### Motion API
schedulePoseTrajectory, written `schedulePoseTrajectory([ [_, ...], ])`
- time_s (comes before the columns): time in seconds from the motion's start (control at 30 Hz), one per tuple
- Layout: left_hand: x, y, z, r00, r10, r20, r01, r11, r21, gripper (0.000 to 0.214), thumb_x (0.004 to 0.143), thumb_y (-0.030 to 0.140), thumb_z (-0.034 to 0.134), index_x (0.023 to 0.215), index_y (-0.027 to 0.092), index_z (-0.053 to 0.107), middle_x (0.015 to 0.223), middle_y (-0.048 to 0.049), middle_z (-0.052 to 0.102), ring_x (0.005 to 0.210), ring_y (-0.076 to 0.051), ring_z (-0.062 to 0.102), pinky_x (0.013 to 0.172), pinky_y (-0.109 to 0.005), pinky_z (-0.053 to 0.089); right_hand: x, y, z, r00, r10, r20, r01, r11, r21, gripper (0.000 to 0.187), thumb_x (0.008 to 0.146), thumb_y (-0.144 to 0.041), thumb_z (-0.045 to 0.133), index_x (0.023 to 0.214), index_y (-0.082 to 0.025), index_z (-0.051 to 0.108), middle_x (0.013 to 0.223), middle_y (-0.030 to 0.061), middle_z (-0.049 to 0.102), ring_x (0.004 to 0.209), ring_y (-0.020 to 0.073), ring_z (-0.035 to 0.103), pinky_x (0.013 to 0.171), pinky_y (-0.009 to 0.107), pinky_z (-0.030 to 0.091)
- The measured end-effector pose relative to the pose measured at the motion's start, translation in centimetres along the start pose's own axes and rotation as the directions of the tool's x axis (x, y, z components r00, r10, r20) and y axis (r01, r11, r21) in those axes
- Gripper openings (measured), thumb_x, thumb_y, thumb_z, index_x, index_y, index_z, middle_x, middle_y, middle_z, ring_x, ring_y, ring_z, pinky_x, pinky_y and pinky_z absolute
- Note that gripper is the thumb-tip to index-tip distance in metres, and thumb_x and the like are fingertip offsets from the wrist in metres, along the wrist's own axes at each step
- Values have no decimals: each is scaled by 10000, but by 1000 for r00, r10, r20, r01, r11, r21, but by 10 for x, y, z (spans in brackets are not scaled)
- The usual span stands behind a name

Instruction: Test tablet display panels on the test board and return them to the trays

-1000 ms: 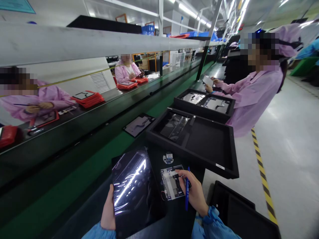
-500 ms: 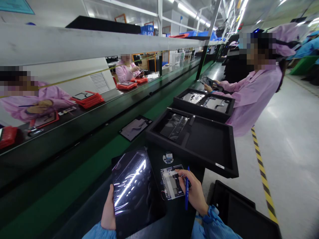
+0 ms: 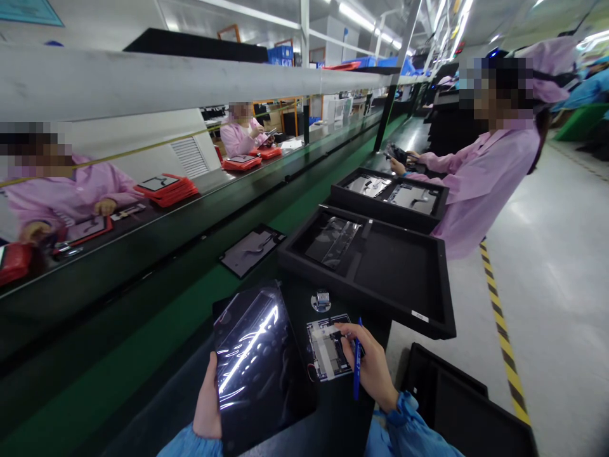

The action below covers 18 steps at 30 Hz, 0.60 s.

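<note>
**Item 1: glossy panel** point(image 3: 257, 362). Dark, thin and rectangular, about tablet-shaped. Its mirror-like face carries white streaks of reflected ceiling light.
- Place: on the near side of the black tray point(image 3: 404, 279), raised at a tilt above the desk point(image 3: 340, 412).
- Long axis: it runs from the person toward the tray, and the far short edge points at the tray's near-left corner.
- Holder: left hand point(image 3: 208, 406), its grip closed on the panel's lower left edge.

**Item 2: blue pen** point(image 3: 356, 362). Slim, with its long axis also running toward the tray.
- Holder: right hand point(image 3: 373, 371), its grip closed around the barrel.
- The fingertips point(image 3: 340, 329) rest on a white-and-grey circuit board point(image 3: 326, 352), which lies flat on the desk near the tray's near edge.
- A round metal fitting point(image 3: 321, 301) sits between the board and the tray.

**Changes over the last second**
- The panel, the pen, the board and both hands keep their places.
- The flat grey plate point(image 3: 250, 251) on the green belt, left of the tray, has travelled nearer the person.
- Far left of the tray, across the belt, a seated person's hands have moved apart; they were together before.
</note>
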<state>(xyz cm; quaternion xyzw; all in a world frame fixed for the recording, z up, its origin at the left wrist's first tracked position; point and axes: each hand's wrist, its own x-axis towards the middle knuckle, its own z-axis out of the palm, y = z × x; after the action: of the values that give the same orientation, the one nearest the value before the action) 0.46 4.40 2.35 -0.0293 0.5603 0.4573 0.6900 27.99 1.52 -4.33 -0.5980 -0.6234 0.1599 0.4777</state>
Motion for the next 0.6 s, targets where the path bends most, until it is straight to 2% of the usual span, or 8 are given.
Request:
schedulePoseTrajectory([
  [0.27, 6, 0, -2, 998, 60, 17, -60, 998, 15, 574, 1008, 438, 476, 1403, 24, 527, 1036, -228, 720, 920, -346, 725, 853, -513, 587, 1, -3, -1, 1000, 19, -1, -19, 1000, -1, 123, 972, -237, 508, 1012, -205, 620, 1022, 65, 667, 867, 153, 670, 779, 252, 561],
  [0.4, 6, 0, -3, 999, 43, 17, -44, 999, 23, 606, 1006, 453, 472, 1397, -8, 520, 1029, -243, 716, 911, -351, 725, 839, -510, 592, 2, -3, -1, 1000, 12, -7, -12, 1000, 13, 114, 967, -229, 517, 1013, -215, 620, 1020, 51, 671, 861, 147, 668, 785, 247, 559],
  [0.6, 9, 0, -7, 1000, 17, 19, -17, 1000, 2, 576, 994, 447, 508, 1396, 35, 536, 1040, -218, 722, 908, -342, 727, 849, -512, 591, 2, -4, -2, 1000, 18, 5, -18, 1000, 25, 123, 972, -221, 505, 1022, -220, 616, 1051, 50, 669, 880, 147, 667, 792, 249, 560],
])
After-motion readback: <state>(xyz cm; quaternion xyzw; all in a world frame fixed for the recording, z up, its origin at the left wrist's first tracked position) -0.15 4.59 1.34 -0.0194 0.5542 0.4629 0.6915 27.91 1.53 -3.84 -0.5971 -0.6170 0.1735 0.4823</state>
